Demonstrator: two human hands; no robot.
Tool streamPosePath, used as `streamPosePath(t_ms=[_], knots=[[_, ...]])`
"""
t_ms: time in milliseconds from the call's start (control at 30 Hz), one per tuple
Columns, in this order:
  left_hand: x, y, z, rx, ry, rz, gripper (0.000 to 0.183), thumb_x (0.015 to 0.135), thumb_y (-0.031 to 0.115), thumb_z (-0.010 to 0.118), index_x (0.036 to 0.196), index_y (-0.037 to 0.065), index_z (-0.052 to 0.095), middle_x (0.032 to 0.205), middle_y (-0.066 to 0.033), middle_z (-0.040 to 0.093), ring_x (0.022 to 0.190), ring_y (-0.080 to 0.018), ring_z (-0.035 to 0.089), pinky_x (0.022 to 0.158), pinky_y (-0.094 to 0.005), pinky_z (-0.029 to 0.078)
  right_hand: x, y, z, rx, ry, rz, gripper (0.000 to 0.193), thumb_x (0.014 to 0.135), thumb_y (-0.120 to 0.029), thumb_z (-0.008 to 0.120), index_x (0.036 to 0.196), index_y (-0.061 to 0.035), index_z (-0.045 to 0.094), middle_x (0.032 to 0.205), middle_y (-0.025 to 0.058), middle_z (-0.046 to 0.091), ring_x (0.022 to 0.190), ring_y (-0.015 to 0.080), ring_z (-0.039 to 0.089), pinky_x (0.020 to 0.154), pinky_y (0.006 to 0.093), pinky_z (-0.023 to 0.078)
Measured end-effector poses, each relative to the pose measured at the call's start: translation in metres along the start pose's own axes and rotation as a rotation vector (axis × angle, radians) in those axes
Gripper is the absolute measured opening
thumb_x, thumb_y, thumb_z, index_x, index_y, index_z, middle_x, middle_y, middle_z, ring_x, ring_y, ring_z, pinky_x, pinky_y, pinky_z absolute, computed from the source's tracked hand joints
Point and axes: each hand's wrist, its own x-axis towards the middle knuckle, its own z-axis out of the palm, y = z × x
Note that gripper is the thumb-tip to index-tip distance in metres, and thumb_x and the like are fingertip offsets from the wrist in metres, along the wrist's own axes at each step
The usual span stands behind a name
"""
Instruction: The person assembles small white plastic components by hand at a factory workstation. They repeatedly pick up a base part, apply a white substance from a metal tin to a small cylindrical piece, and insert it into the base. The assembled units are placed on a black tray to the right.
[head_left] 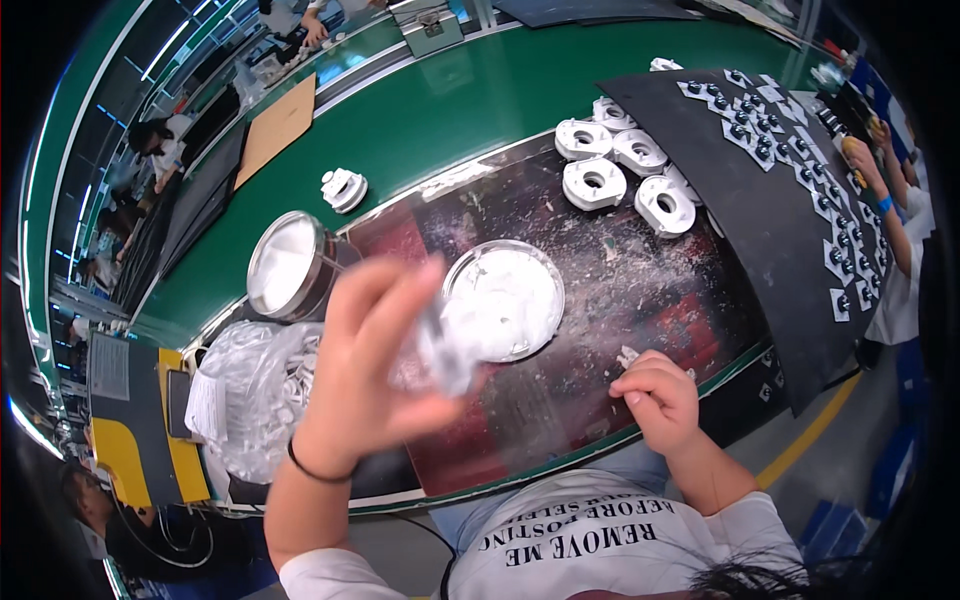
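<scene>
My left hand point(375, 365) is raised over the left part of the bench. Its thumb and fingers grip a small, pale, greyish part point(450, 360), smeared by motion. Just beyond that part lies a round, clear-rimmed dish point(560, 305) with white paste point(505, 295) in it. Close to the bench's front edge, my right hand point(660, 400) is closed, fingers curled. A crumpled white bit point(628, 356) shows by its fingertips and some white at its other side; what the fist holds is mostly hidden.
A metal pot point(318, 262) of white paste stands left, near a plastic bag point(250, 400). One white part point(344, 190) sits on the green surface point(430, 130). Several white ring-shaped housings point(594, 184) lie far right beside a black board point(740, 250) bearing small parts. Other people work nearby.
</scene>
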Motion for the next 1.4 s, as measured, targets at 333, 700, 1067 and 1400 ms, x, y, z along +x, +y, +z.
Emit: streamPosePath(t_ms=[333, 700, 1067, 1400], knots=[[-0.155, 0.046, 0.077, -0.075, 0.214, -0.517, 0.064, 0.06, 0.009, 0.082, 0.099, 0.008, 0.031, 0.126, -0.022, 0.04, 0.114, -0.0342, 0.047, 0.096, -0.0428, 0.038, -0.016, -0.01, -0.001, -0.159, 0.013, -0.187, 0.022, 0.07, 0.002, 0.06, 0.09, -0.0054, 0.066, 0.082, 0.0078, 0.064, 0.072, 0.0256, 0.057, 0.067, 0.0355, 0.046], [-0.162, 0.069, 0.074, 0.0, 0.059, -0.49, 0.05, 0.068, 0.013, 0.075, 0.11, 0.005, 0.048, 0.133, -0.021, 0.04, 0.119, -0.0372, 0.042, 0.1, -0.0434, 0.033, -0.054, -0.065, -0.192, -1.039, 0.704, 0.071, 0.017, 0.075, -0.011, 0.065, 0.091, -0.0038, 0.065, 0.091, 0.0097, 0.061, 0.087, 0.0254, 0.057, 0.076, 0.0335, 0.045], [-0.166, 0.074, 0.08, 0.0, 0.016, -0.464, 0.042, 0.073, 0.004, 0.068, 0.113, 0.005, 0.056, 0.13, -0.0195, 0.044, 0.109, -0.0343, 0.05, 0.092, -0.0401, 0.041, -0.048, -0.019, -0.245, -1.41, 0.651, 0.664, 0.056, 0.067, -0.049, 0.073, 0.101, -0.0045, 0.067, 0.123, 0.0074, 0.055, 0.12, 0.0251, 0.042, 0.099, 0.0394, 0.028], [-0.15, 0.091, 0.059, -0.014, 0.169, -0.408, 0.034, 0.075, 0.008, 0.067, 0.105, 0.0, 0.054, 0.11, -0.0188, 0.055, 0.098, -0.0317, 0.055, 0.085, -0.0385, 0.044, -0.027, -0.048, -0.192, -0.86, 0.609, 0.159, 0.042, 0.059, -0.021, 0.08, 0.095, -0.0032, 0.066, 0.107, 0.0101, 0.064, 0.103, 0.0238, 0.059, 0.089, 0.0352, 0.045]])
